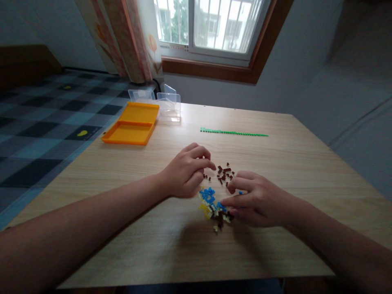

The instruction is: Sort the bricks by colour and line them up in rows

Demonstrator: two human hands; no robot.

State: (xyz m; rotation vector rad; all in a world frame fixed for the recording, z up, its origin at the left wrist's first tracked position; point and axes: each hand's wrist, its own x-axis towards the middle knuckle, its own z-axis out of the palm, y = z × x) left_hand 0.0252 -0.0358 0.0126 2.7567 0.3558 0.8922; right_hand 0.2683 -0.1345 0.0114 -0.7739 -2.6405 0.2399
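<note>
Small toy building bricks lie on the table in front of me. My left hand (191,170) hovers palm down at the left of the loose brown bricks (223,175). Its fingers are bent but apart, and one fingertip points at those bricks. On the other side, my right hand (259,199) has its fingers apart, with the fingertips at a mixed pile. That pile has blue bricks (208,195), yellow bricks (204,211), pale bricks (215,229) and dark brown bricks (219,220). Nothing shows in either hand; the undersides of the fingers are hidden.
Farther back on the wooden table (147,249) runs a long row of green bricks (234,132). An orange case (130,132) lies with its lid up at the back left, beside clear plastic boxes (169,107). A checked bed cover (39,134) borders the table's left.
</note>
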